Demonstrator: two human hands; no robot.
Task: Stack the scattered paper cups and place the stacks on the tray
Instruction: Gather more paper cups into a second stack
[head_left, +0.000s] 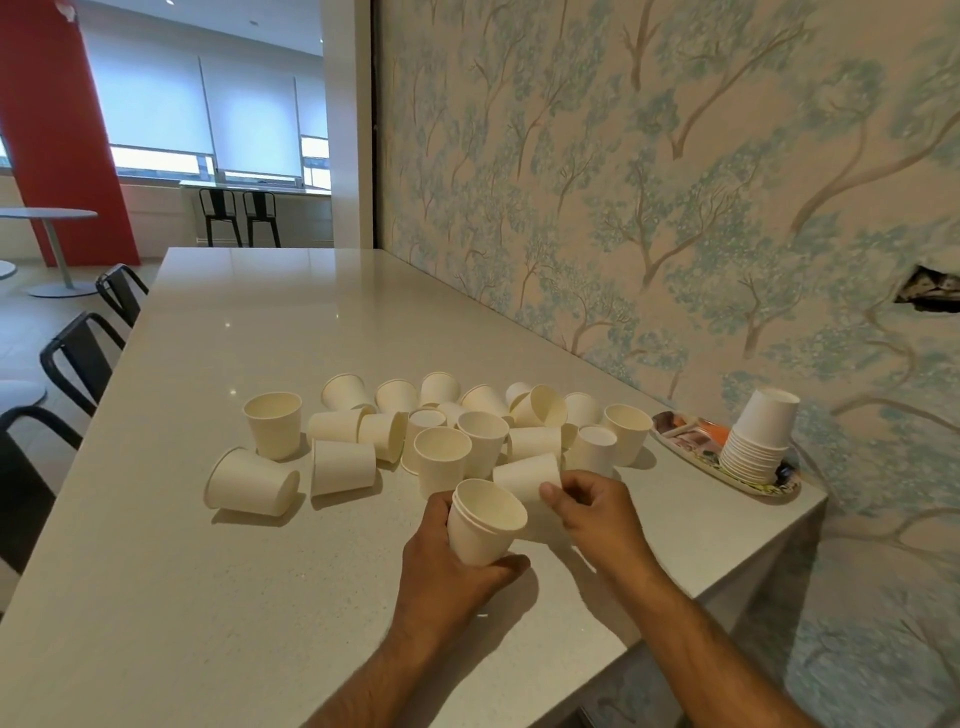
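Gripping a short nested stack of cups (485, 522), your left hand (451, 569) wraps its fingers and thumb round the lower wall, mouth tilted up and toward the wall side. At least two rims show at its lip; how many cups are nested you cannot tell. Just beside that stack, on its far right, your right hand (597, 512) pinches a single cup lying on its side (527, 475), thumb and fingers closed on its wall, so both hands are clamped on cups and close together, the single cup almost touching the stack's rim.

Beyond the held stack, the scattered cups (441, 431) spread across the worktop (208, 597) in a loose heap. Some stand upright, some are upside down, several lie on their sides, and many touch one another. The upright cup (274, 423) at the heap's far left stands slightly apart, with a tipped cup (253, 480) lying just in front of it.

To the right of the held stack, well apart from it and against the patterned wall (675, 182), the oval printed tray (691, 436) sits at the worktop's edge. On its near end stands a tall finished stack (758, 441), upside down, leaning slightly toward the wall.

Left of the worktop, black chairs (83, 353) line its long edge.
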